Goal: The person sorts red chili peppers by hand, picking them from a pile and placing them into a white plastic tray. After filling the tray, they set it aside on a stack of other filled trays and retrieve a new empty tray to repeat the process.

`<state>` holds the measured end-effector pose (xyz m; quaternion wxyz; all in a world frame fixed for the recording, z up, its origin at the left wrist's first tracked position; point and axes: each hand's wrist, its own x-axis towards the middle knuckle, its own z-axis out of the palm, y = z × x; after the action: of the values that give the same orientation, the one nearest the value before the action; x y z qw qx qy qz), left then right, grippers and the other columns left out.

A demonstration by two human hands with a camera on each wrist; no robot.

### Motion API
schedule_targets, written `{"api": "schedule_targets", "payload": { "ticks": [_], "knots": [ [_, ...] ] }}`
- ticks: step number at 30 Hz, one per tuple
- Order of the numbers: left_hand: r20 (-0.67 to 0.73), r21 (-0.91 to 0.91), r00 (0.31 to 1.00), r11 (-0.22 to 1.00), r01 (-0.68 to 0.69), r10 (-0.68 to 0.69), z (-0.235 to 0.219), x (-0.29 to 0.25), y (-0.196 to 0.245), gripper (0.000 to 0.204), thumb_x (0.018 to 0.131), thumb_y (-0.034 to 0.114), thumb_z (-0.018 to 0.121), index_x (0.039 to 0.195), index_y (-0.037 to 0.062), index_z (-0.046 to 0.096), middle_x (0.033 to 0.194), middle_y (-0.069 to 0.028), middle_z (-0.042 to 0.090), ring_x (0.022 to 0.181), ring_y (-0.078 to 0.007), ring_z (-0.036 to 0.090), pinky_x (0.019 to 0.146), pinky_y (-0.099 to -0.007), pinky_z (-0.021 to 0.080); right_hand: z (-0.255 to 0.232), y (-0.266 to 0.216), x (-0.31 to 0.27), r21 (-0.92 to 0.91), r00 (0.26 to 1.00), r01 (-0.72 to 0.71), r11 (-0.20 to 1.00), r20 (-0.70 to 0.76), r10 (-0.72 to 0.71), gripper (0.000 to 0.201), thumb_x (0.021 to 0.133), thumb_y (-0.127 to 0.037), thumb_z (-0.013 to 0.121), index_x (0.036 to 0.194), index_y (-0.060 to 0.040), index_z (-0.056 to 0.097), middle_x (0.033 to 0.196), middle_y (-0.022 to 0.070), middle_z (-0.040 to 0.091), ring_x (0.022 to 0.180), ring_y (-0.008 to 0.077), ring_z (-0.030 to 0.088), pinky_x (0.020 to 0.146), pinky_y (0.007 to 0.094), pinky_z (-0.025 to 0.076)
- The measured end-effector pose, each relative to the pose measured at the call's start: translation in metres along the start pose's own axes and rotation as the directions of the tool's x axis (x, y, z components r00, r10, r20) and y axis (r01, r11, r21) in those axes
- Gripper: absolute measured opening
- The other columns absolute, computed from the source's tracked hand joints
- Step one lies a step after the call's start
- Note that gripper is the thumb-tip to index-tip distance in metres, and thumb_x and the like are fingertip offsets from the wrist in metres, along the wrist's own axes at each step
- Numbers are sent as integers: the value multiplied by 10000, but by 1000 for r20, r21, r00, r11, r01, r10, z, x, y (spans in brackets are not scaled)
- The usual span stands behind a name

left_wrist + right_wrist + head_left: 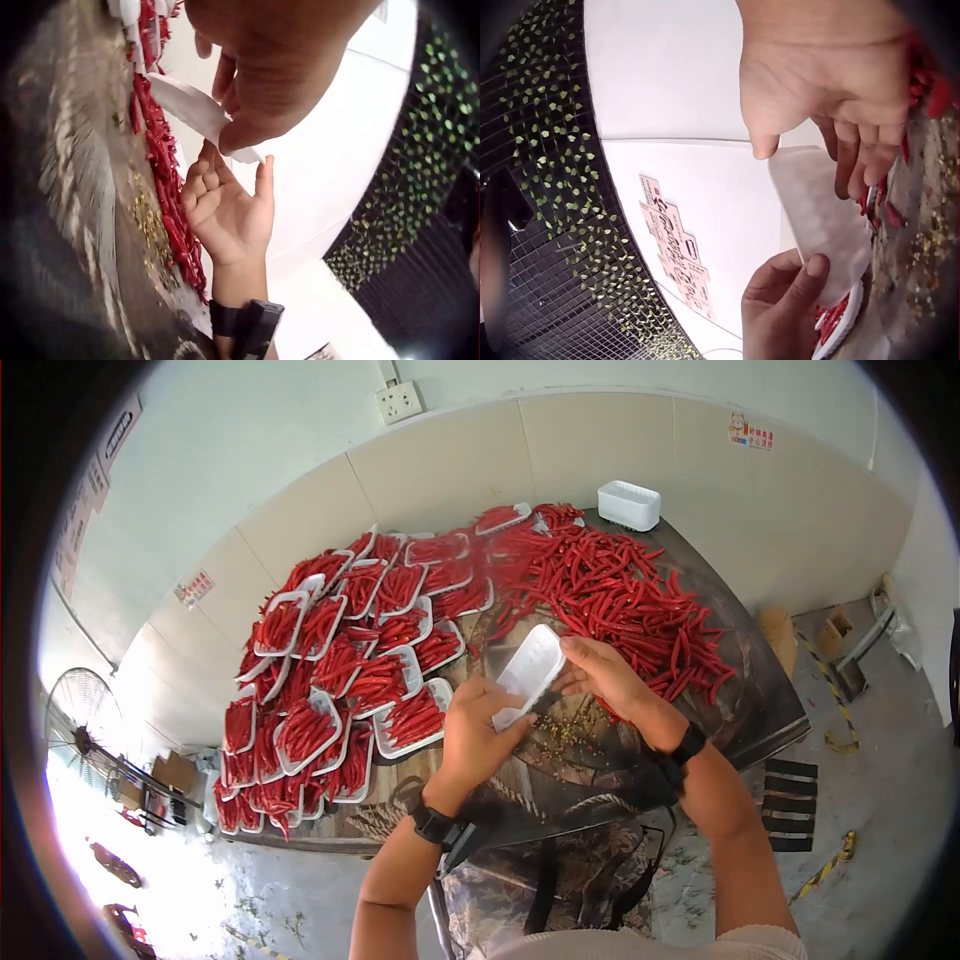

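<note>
An unfilled white tray (530, 668) is held tilted above the table between both hands. My left hand (473, 732) pinches its near end, thumb on one face and fingers behind, as the right wrist view shows at the tray (821, 210). At the far end, my right hand (610, 682) touches the edge with thumb and fingers, palm turned up in the left wrist view (229, 214). Loose red chillies (630, 600) lie in a heap beyond the right hand. Filled trays of chillies (380, 680) crowd the table's left side, some overlapping.
A deeper white container (629, 506) stands at the table's back right corner. Yellowish bits (570, 745) are scattered over the tabletop (515, 780) near the front. A tiled wall (440, 465) rises behind the table, and a fan (85, 730) stands at the far left.
</note>
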<state>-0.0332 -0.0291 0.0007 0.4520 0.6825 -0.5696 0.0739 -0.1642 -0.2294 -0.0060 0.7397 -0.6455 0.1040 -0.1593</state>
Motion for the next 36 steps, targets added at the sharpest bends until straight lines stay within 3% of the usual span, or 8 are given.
{"api": "schedule_targets", "payload": {
  "ticks": [3,6,7,10,11,21,34,36],
  "knots": [
    [118,-47,993,999,-16,22,0,-4,-7,395,630,170,935,972,72,762,1041,-111,641,1025,-311,610,887,-411,490,0,3,0,16,996,-87,996,-33,88,461,1054,-419,530,1271,-21,617,1085,43,694,941,138,678,843,305,548],
    [68,21,997,999,-24,23,-2,-6,-2,520,615,210,947,1079,94,743,1157,-134,609,1139,-342,569,956,-448,471,4,11,0,4,995,-51,999,-82,52,354,1047,-304,550,1216,-15,666,1051,24,704,934,110,672,837,291,548],
    [97,93,995,996,1,-10,-3,-8,-5,748,584,259,966,1252,112,663,1291,-172,538,1235,-386,519,1033,-480,446,8,9,-1,-9,996,-33,999,-85,32,334,1030,-297,583,1188,-22,687,1026,15,701,924,97,661,817,280,535],
    [44,-42,997,997,68,-66,-4,-9,-4,937,547,289,985,1362,98,564,1355,-203,487,1289,-418,484,1085,-495,422,9,10,-7,-60,997,-65,996,-52,62,293,1013,-283,621,1149,-39,708,999,-21,685,908,63,627,793,250,514],
    [112,-55,991,995,80,-74,-3,-11,-9,1068,535,303,994,1433,69,465,1399,-220,449,1319,-429,463,1109,-496,406,12,9,-8,-60,999,-36,998,-18,35,286,1015,-281,622,1141,-37,704,997,-22,679,913,60,621,794,248,513],
    [97,-209,993,974,86,-67,1,-14,0,1033,607,136,904,1484,20,371,1410,-218,449,1305,-387,478,1098,-446,404,25,-9,-17,49,999,-1,999,43,-1,319,1002,-306,675,1167,-36,641,1070,16,666,961,94,634,845,282,537],
    [206,-457,973,870,185,-99,10,-19,-13,1135,606,207,938,1543,36,321,1449,-198,463,1355,-338,472,1133,-426,384,28,-14,-21,16,994,42,999,95,-44,365,984,-381,700,1113,-48,622,1010,27,657,895,109,646,777,280,541],
    [206,-556,969,798,233,-140,11,-19,-13,1170,613,201,954,1561,34,288,1452,-185,463,1361,-304,478,1138,-413,384,28,-12,-21,65,993,51,997,104,-57,375,974,-371,717,1126,-45,612,1016,28,655,909,109,643,784,282,539]
  ]
}}
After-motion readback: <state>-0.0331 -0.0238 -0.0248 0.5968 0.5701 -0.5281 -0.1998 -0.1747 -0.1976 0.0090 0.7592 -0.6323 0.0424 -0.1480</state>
